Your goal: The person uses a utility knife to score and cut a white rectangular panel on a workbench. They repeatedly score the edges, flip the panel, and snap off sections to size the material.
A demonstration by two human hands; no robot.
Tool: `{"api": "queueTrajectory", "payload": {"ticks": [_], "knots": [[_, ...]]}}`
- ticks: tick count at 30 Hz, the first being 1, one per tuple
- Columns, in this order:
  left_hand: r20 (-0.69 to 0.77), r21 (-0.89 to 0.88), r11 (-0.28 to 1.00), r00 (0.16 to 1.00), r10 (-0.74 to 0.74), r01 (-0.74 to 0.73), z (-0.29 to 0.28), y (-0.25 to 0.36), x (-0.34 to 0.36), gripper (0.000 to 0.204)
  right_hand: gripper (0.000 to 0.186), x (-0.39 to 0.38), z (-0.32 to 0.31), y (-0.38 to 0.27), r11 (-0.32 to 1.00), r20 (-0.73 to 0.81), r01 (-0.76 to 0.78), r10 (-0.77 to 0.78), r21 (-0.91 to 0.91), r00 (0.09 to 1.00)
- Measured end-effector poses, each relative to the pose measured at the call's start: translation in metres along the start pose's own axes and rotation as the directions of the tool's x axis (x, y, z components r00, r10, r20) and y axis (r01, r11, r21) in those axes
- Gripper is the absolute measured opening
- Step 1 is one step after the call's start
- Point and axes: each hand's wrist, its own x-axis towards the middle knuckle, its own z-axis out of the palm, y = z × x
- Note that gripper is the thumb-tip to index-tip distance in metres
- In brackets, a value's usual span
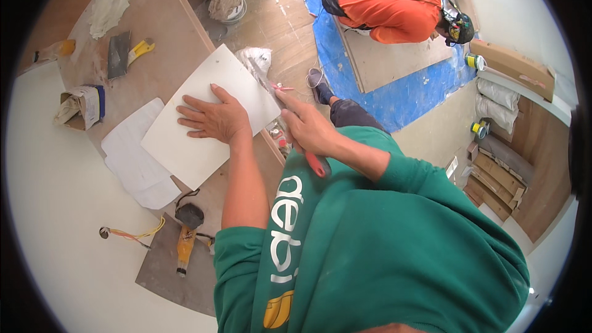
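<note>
My left hand (216, 116) lies flat with fingers spread on a white panel (188, 157), which rests on the brown work surface (166, 68) and reaches past its edge. My right hand (306, 124) is closed around the red and black handle of what looks like a hand saw (319, 165). Its narrow grey blade runs along the panel's far right edge; the teeth are too small to make out. Beneath the panel's left side, white paper sheets (132, 154) stick out.
Wide putty knife (119, 55), white plaster (111, 6), torn carton (83, 106) and yellow-handled tool (186, 246) occupy the work surface. Beyond it stands a bucket (231, 13). At far right, a person in orange (394, 9) bends over a board on blue sheeting (394, 102).
</note>
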Motion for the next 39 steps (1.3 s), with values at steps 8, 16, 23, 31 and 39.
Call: {"api": "queueTrajectory", "payload": {"ticks": [8, 16, 23, 31, 39], "knots": [[-0.008, -0.014, 1.000, 1.000, -0.002, 0.002, 0.003, 0.003, -0.001, 0.079, 0.055, 0.029, -0.011, 0.002, 1.000, 0.071, -0.025, 0.024, 0.018, 0.997], [0.017, -0.004, 1.000, 1.000, -0.015, 0.015, -0.002, 0.006, 0.000, 0.078, 0.054, 0.025, -0.010, -0.032, 0.984, -0.016, 0.077, -0.076, 0.162, 0.997], [-0.011, 0.013, 1.000, 1.000, -0.019, 0.019, 0.000, 0.006, 0.001, 0.077, 0.053, 0.059, 0.004, -0.024, 0.999, 0.001, 0.042, -0.042, -0.011, 0.999], [0.002, 0.004, 0.999, 0.999, -0.042, 0.042, 0.002, 0.002, -0.001, 0.077, 0.053, 0.065, 0.022, -0.021, 0.922, -0.145, 0.327, -0.359, -0.207, 0.922], [0.009, 0.012, 0.999, 0.999, -0.031, 0.031, 0.002, 0.004, -0.001, 0.078, 0.055, 0.076, 0.006, -0.019, 0.972, -0.027, 0.220, -0.223, -0.079, 0.974]]}}
